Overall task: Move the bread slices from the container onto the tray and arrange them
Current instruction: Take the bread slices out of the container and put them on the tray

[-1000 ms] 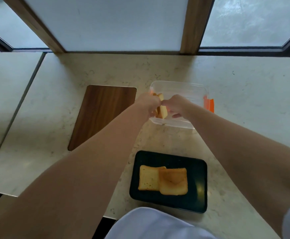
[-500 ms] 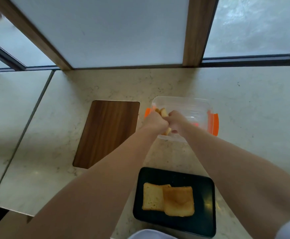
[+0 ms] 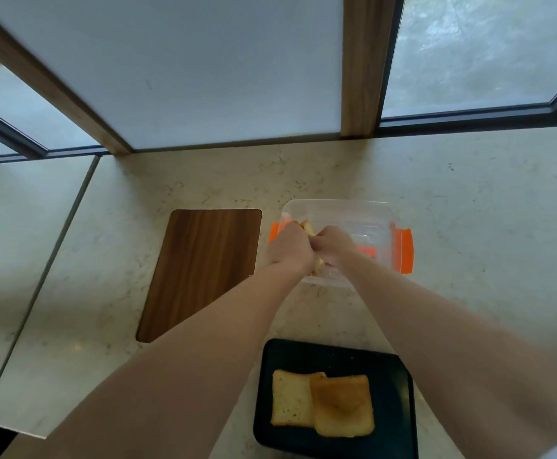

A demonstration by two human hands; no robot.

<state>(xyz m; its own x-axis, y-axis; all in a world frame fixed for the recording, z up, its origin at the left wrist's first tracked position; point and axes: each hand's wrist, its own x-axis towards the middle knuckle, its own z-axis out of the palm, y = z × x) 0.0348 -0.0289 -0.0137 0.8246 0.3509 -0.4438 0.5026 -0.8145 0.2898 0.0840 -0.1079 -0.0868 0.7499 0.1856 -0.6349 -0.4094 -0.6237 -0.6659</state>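
Note:
A clear plastic container (image 3: pixel 366 212) with orange clips sits on the marble counter. Both hands reach into its left end. My left hand (image 3: pixel 288 248) and my right hand (image 3: pixel 335 246) press together around an upright bread slice (image 3: pixel 308 227); only its top edge and a bit below the hands show. Close to me lies a black tray (image 3: pixel 393 392) with two bread slices lying flat, the pale left slice (image 3: pixel 288 397) partly under the browner right slice (image 3: pixel 343 405).
A dark wooden board (image 3: pixel 201 270) lies left of the container. The counter (image 3: pixel 486 226) ends at a window sill with wooden posts behind. A seam in the counter runs along the left side.
The camera tilted upward, so everything sits lower in view. My hands stay in the container's left end, closed tighter around the bread slice.

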